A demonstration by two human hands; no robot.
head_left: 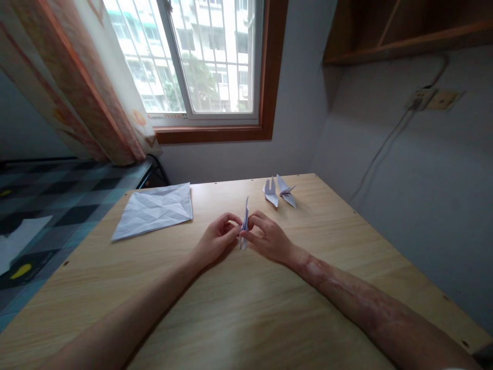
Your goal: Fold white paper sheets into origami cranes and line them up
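A narrow piece of folded white paper (245,218) stands upright between my two hands, above the middle of the table. From the left, my left hand (221,232) pinches it between thumb and fingers. My right hand (269,235) grips it from the other side, thumb toward me and fingers curled. The paper is seen nearly edge-on, so its full shape is hidden. Just beyond my right hand sit two folded paper figures, one with upright points (271,193) and one with spread wings like a crane (286,191).
Creased white paper sheets (154,210) lie at the table's far left. The pale wooden table (246,318) ends near a wall and window (215,56). Left of it is a checkered bed (96,187) with white paper (25,236). A cord (379,154) hangs on the right wall.
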